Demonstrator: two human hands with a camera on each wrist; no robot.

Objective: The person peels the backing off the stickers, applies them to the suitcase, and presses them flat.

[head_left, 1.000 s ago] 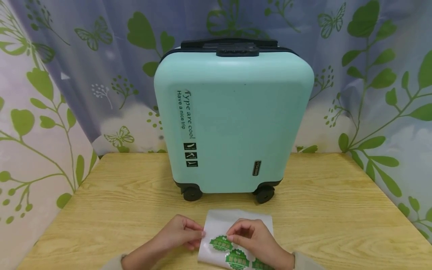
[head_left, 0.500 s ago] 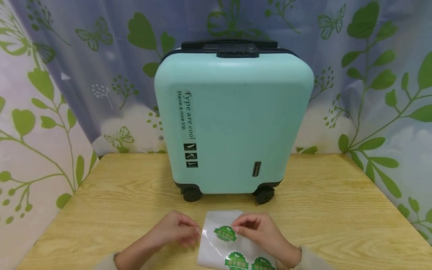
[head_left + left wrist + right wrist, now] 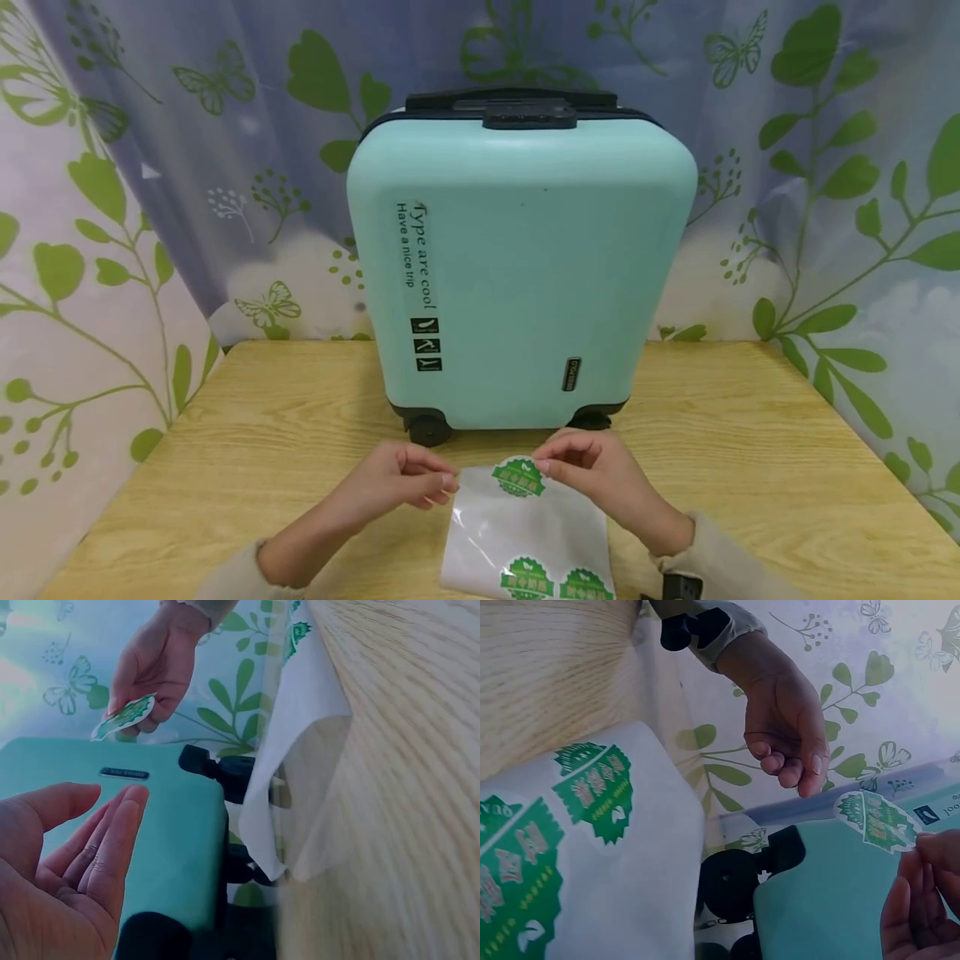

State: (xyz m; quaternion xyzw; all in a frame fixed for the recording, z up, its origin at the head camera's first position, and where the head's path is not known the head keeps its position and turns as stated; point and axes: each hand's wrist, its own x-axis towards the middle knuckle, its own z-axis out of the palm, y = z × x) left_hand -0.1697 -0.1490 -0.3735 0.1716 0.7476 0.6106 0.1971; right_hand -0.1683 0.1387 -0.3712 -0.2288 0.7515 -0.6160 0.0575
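Note:
Between thumb and fingers my right hand (image 3: 611, 483) pinches the edge of a green and white sticker (image 3: 519, 477), held above the far part of a white backing sheet (image 3: 525, 529). In the right wrist view the sticker (image 3: 877, 821) is off the sheet, its printed face showing. My left hand (image 3: 397, 482) hovers beside the sheet's left edge; the left wrist view shows its thumb and fingers apart with nothing between them. Two more green stickers (image 3: 527, 578) lie on the near part of the sheet in the head view.
A mint-green suitcase (image 3: 517, 275) stands upright on the wooden table (image 3: 750, 467) just beyond the hands. Black wheels (image 3: 430, 430) sit under it. A patterned curtain (image 3: 285, 167) hangs behind and at both sides.
My right hand has lifted the sticker from the sheet and moved it away from me, toward the suitcase. My left hand has let go of the sheet's edge and shifted slightly forward.

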